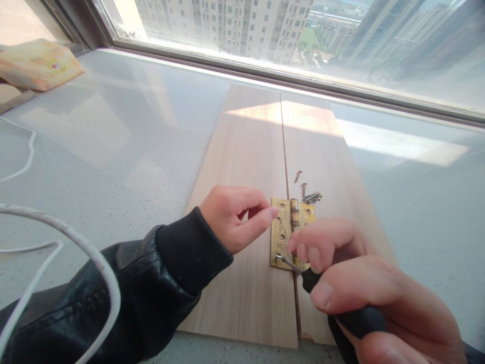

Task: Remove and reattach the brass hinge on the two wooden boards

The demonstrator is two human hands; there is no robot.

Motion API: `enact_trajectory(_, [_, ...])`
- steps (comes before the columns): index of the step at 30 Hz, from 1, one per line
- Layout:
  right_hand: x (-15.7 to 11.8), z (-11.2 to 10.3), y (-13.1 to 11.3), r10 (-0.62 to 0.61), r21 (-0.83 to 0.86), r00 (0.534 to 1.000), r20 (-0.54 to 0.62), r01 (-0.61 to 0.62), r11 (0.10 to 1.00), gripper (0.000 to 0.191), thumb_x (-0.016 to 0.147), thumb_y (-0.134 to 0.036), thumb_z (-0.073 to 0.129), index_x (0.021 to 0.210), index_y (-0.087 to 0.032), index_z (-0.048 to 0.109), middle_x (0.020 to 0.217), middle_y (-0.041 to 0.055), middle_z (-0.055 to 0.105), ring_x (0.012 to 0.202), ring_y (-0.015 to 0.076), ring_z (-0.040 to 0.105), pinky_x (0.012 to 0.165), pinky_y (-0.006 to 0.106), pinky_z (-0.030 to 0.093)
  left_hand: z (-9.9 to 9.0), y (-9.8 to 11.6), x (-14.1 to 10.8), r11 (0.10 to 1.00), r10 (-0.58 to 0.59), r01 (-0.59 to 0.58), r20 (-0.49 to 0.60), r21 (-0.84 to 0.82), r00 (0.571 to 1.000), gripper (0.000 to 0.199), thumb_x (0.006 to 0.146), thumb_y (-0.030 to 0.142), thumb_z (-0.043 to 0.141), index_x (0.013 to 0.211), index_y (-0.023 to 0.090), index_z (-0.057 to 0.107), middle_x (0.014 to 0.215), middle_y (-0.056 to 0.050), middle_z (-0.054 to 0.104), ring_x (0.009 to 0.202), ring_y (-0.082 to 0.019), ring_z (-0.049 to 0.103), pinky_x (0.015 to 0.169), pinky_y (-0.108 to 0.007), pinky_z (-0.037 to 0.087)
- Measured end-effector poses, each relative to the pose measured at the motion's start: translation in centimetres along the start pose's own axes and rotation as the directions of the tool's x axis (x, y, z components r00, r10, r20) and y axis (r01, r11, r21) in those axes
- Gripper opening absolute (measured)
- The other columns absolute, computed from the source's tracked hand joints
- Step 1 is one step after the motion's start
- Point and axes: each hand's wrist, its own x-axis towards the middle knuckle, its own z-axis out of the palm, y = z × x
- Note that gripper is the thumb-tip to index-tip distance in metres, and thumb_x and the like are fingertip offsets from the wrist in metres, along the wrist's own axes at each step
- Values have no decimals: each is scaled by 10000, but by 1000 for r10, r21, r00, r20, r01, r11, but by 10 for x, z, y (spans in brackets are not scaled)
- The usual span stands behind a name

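Note:
A brass hinge (282,232) lies over the seam between two pale wooden boards, one leaf on each. My left hand (240,218) has its fingers curled, with thumb and forefinger together against the left leaf near an upper hole. My right hand (375,283) is closed around the black handle of a screwdriver (364,321). The screwdriver's metal shaft slants left across the hinge, its tip at the lowest hole of the left leaf, where a screw head (279,257) seems to sit. My right fingers hide part of the right leaf.
Several loose screws (312,197) lie on the right board (314,146), just beyond the hinge. The left board (242,151) rests beside it on a speckled pale sill (159,151). White cables (109,283) loop at the left. A soft yellow packet (41,65) sits by the window frame.

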Motion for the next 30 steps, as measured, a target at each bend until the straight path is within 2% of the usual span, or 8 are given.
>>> enact_trajectory(3, [4,4,-1,-4,-16,1000,-9,4,1000,212,822,-428,659,947,-259,691,805,30,587,714,183,607,674,352,536,0,-1,0,1000,16,-16,-9,-8,1000,213,821,197,592,616,141,615,482,62,484,432,-41,335,418,-176,285])
enact_trajectory(5, [5,6,-1,-4,35,999,-38,6,999,185,820,-387,673,948,-255,692,779,18,628,685,172,622,728,369,548,0,-1,0,1000,22,-22,-10,-10,1000,211,821,190,594,618,137,616,483,64,481,436,-38,337,427,-172,292])
enact_trajectory(8, [1,8,3,9,156,999,-39,-3,988,170,901,-339,572,993,-246,680,751,18,677,697,181,650,828,441,538,0,-1,0,1000,21,-21,-9,-9,1000,209,821,189,596,620,135,619,486,63,484,437,-39,342,431,-174,297])
enact_trajectory(12, [-4,7,6,68,313,997,37,-76,947,264,978,-307,420,1033,-233,667,735,17,656,636,160,616,815,457,529,0,0,0,1000,12,-12,-6,-3,1000,213,821,193,594,618,133,618,489,64,480,441,-38,341,434,-174,296])
enact_trajectory(18, [4,4,7,193,354,981,-25,-172,919,457,982,-473,299,908,-237,684,735,30,578,714,184,570,735,379,507,0,0,0,1000,18,-19,-18,-13,1000,206,815,180,599,618,124,621,487,66,472,444,-32,336,436,-164,293])
enact_trajectory(21, [3,1,7,188,267,982,-8,-179,947,373,924,-528,433,964,-251,681,809,43,589,779,212,578,742,398,499,0,0,0,1000,13,-13,-15,-12,1000,207,816,185,598,619,128,624,484,66,475,440,-34,338,434,-164,294])
enact_trajectory(24, [-1,1,9,141,210,989,-33,-131,969,243,865,-472,587,977,-283,692,882,36,570,824,205,571,766,390,495,0,0,0,1000,11,-11,-11,-7,1000,209,816,185,593,615,133,624,479,65,479,432,-36,338,423,-165,289])
enact_trajectory(30, [5,-1,16,58,265,994,-95,-31,964,230,820,-386,683,1010,-259,661,841,22,650,831,195,613,848,407,505,0,0,0,1000,19,-19,-20,-4,1000,203,811,173,600,615,124,625,477,66,472,433,-28,339,418,-153,278])
